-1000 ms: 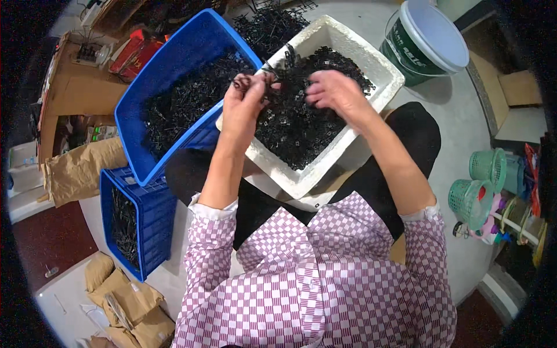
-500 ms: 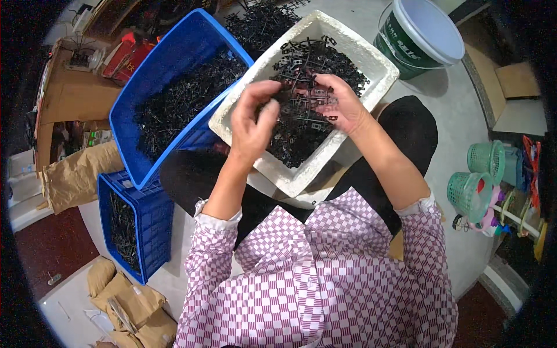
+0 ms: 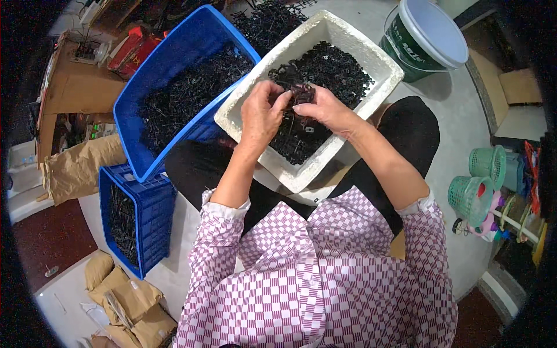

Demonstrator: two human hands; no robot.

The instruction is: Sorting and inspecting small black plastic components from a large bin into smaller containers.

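A white foam box [image 3: 383,72] stands between my knees, with a heap of small black plastic parts [image 3: 336,69] inside. Over its middle, my hands work close together on a cluster of black plastic sprues [image 3: 303,93]. My left hand [image 3: 261,113] has its thumb and fingers closed on the cluster's left side. From the right, my right hand [image 3: 329,111] pinches the same cluster, thumb pointing left. The fingertips partly hide the pieces between them. Loose black parts lie right below both hands.
Against the foam box's left side leans a large blue crate [image 3: 125,110] of black sprues; a second blue crate [image 3: 154,226] lies below it. More sprues [image 3: 272,23] are piled behind. A green-and-white bucket [image 3: 415,58] stands back right, green baskets [image 3: 470,197] farther right, brown paper sacks [image 3: 139,296] lower left.
My hands have drawn together, and the spread sprues between them are now bunched into a tight cluster. My right fingers, stretched before, have curled in. The view has shifted slightly.
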